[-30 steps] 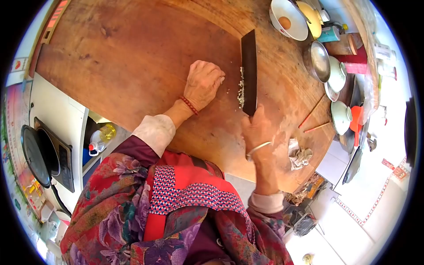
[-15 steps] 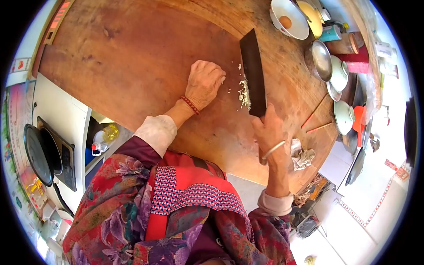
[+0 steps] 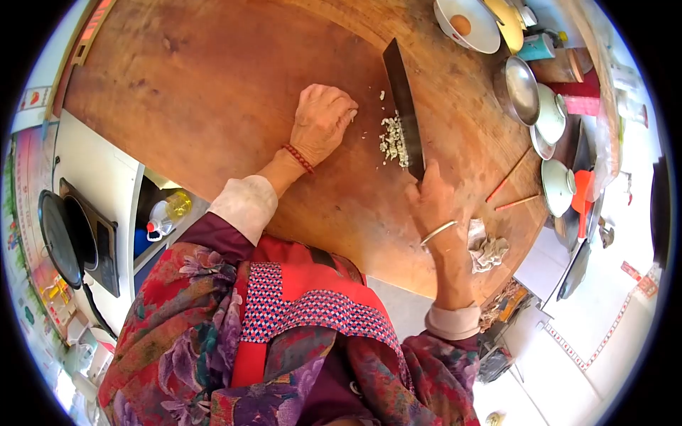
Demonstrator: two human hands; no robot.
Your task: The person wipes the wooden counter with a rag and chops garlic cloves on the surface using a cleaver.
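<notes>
My right hand [image 3: 432,195] is closed round the handle end of a wide, dark-bladed cleaver [image 3: 402,106]. The blade stands nearly on edge over the wooden tabletop [image 3: 234,92], its far end pointing away from me. Along its left side lies a small heap of finely chopped pale bits [image 3: 393,140], maybe garlic, with a few crumbs scattered beyond. To the left of the heap, my left hand [image 3: 323,117] rests on the wood with curled fingers. Something small and pale shows at its fingertips, but I cannot make out whether it is held.
A white bowl holding an egg [image 3: 460,25] stands at the far right, near a metal bowl [image 3: 517,91] and pale green bowls [image 3: 558,187]. Red chopsticks [image 3: 509,175] and a crumpled cloth [image 3: 486,246] lie right of my right hand. A pan [image 3: 60,238] is at left.
The cleaver has shifted slightly away from me and left, and its blade looks narrower. More of the chopped heap shows beside it. My left hand has drawn a little left and away, still curled.
</notes>
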